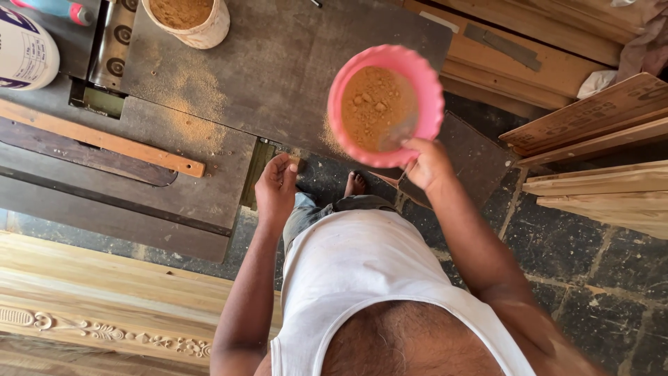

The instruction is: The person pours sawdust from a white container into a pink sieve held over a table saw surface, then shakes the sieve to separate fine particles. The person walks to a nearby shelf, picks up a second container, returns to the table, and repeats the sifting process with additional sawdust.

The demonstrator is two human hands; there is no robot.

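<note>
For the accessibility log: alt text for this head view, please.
Seen from above, the right hand holds a pink bowl of brown sawdust by its rim over a dark workbench. The left hand pinches something small, beside a wooden strip.

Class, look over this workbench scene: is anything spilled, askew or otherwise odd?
Yes. Brown sawdust lies scattered loose across the dark bench top, below the white tub, with a smaller patch beside the pink bowl held by the right hand. Nothing looks damaged.

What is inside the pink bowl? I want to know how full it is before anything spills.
The pink bowl, held at its rim by the right hand, holds lumpy brown sawdust-like powder with a metal blade in it. The powder hides the bowl's bottom and the blade's tip.
</note>
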